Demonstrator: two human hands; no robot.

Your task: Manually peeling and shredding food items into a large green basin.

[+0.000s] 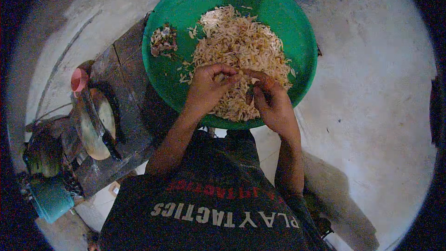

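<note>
A large round green plastic basin point(296, 17) holds a wide heap of small pale dried pieces point(240, 42), too small to name surely. Over the near part of the heap, my left hand point(212, 85) has its thumb and index finger pinched close together. Beside it, my right hand point(271, 97) is bent with its index finger reaching toward the left fingertips. Something tiny may be between the fingers, but I cannot tell. A smaller, darker clump of bits point(163, 41) lies apart at the basin's left side.
Left of the basin is a dark wooden surface point(130, 76). It bears a pale oval board point(104, 118), a black-handled knife point(109, 143) and a pink plastic cup point(79, 80). A teal container point(52, 195) sits at the lower left, near a dark pot-like object point(43, 157).
</note>
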